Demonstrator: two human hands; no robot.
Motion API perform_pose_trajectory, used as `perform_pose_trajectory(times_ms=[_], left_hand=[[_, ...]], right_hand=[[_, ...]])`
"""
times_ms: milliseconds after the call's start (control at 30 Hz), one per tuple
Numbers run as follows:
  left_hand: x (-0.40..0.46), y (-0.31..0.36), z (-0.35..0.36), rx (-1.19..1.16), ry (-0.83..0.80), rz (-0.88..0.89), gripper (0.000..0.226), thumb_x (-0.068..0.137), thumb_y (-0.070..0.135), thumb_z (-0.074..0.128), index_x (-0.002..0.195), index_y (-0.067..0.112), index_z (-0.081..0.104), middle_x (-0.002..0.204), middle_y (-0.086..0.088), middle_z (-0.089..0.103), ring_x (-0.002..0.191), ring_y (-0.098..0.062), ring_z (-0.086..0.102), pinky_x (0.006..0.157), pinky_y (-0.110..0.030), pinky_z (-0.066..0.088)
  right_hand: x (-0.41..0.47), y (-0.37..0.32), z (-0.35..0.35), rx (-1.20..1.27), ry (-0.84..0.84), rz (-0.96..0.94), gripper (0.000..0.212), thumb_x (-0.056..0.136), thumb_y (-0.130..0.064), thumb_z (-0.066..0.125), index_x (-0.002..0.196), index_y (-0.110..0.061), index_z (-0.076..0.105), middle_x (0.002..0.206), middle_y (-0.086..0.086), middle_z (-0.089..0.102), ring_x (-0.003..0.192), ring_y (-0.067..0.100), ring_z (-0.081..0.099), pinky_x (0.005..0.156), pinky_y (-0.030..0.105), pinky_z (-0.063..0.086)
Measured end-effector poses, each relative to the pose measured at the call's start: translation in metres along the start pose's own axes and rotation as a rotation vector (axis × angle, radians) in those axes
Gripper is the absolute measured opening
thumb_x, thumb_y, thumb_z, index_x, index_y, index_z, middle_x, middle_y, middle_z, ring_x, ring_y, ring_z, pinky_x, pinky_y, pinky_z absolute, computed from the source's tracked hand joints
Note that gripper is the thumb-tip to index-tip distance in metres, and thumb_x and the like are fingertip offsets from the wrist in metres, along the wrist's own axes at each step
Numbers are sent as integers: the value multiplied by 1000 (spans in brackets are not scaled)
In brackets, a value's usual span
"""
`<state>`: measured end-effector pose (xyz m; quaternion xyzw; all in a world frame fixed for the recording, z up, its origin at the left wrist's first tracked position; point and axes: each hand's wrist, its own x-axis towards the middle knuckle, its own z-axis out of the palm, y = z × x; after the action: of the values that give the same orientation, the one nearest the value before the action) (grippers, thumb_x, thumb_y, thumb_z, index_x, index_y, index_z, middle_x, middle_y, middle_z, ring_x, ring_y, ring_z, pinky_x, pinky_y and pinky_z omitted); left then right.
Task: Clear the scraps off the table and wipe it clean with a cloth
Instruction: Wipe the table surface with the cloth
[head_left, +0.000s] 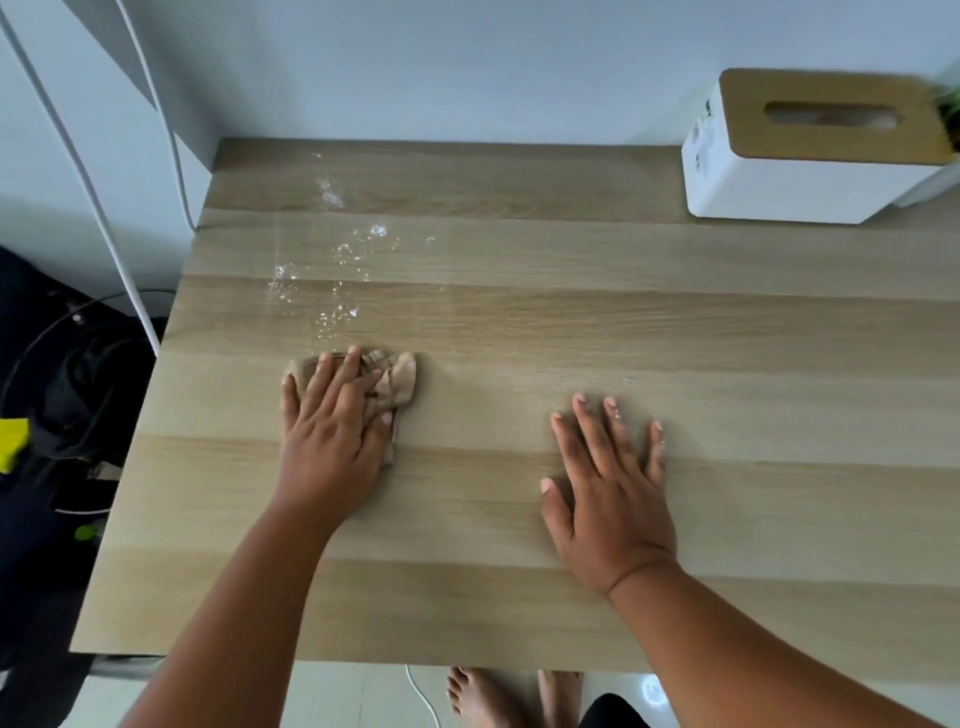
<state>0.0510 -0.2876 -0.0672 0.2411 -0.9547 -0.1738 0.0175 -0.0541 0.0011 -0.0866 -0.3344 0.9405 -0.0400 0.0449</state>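
A crumpled tan cloth (397, 382) lies on the light wooden table (675, 322), left of centre. My left hand (332, 421) presses flat on it with straight, spread fingers, hiding most of the cloth. Just beyond the cloth, water droplets (337, 265) glisten in a wet patch that runs toward the back left corner. My right hand (608, 483) rests palm down on the bare wood to the right, fingers spread, holding nothing. No scraps show on the table.
A white tissue box with a wooden lid (810, 150) stands at the back right against the wall. White cables (104, 223) hang by the table's left edge, above dark items on the floor (62, 395). Bare feet (483, 696) show below the front edge.
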Motion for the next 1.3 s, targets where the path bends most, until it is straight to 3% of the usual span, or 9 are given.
perform_pose_trajectory(times_ms=[167,300,400,500,600,667,900,1067,1300], left_hand=[[-10,65,30,-10,-14,290,51,99,39,47,141,14,60,160,-8,42,154,-32,27,121,-65,21],[-72,35,20,-23,-74,420,47,103,38,49,144,18,57,164,-1,36,155,-26,26,120,-65,25],[-87,-20,-9,2,-95,336,49,102,41,47,145,21,54,165,0,34,156,-24,24,118,-65,25],[-64,-61,-32,-3,-79,61,58,98,47,41,148,20,50,166,2,30,157,-19,16,124,-60,14],[-9,-71,-34,-11,-3,-209,63,95,48,38,148,17,46,167,-1,28,158,-21,13,127,-54,2],[28,-60,-28,-9,18,-277,60,97,45,42,150,14,43,168,-2,25,158,-23,10,126,-54,-1],[38,12,-4,23,-27,61,62,99,46,37,153,18,44,167,-4,28,158,-23,13,127,-53,3],[-8,-23,-11,7,-86,292,56,101,45,43,149,18,51,165,-1,33,157,-21,19,126,-56,14],[44,-40,-19,17,-21,-61,65,96,50,35,153,20,40,169,0,24,159,-20,8,127,-52,-1]], right_hand=[[0,1,1,-2,16,-4,73,92,-50,44,159,-24,34,172,1,16,159,30,11,121,69,10],[-2,1,-1,0,-12,-3,72,93,-51,41,159,-24,34,172,1,15,159,30,9,121,69,11],[1,-2,-7,8,-36,6,72,94,-52,39,160,-24,32,172,2,14,159,30,7,122,69,10],[1,-4,-9,8,-48,6,73,94,-52,38,161,-24,30,173,2,12,159,30,6,122,68,8],[1,-4,-8,7,-41,5,73,94,-52,38,161,-23,29,173,2,13,159,31,7,122,68,8],[0,-3,-6,6,-34,1,74,94,-51,40,161,-23,29,173,2,12,159,31,7,122,68,8],[0,-2,-3,2,-30,1,73,95,-51,38,162,-24,28,173,1,9,160,29,4,123,67,6],[0,-3,-4,1,-35,-4,73,94,-51,40,161,-23,29,173,1,10,160,29,4,123,68,7],[-1,-1,-5,8,-31,-9,73,96,-51,38,162,-22,27,173,2,9,160,30,4,122,69,9]])
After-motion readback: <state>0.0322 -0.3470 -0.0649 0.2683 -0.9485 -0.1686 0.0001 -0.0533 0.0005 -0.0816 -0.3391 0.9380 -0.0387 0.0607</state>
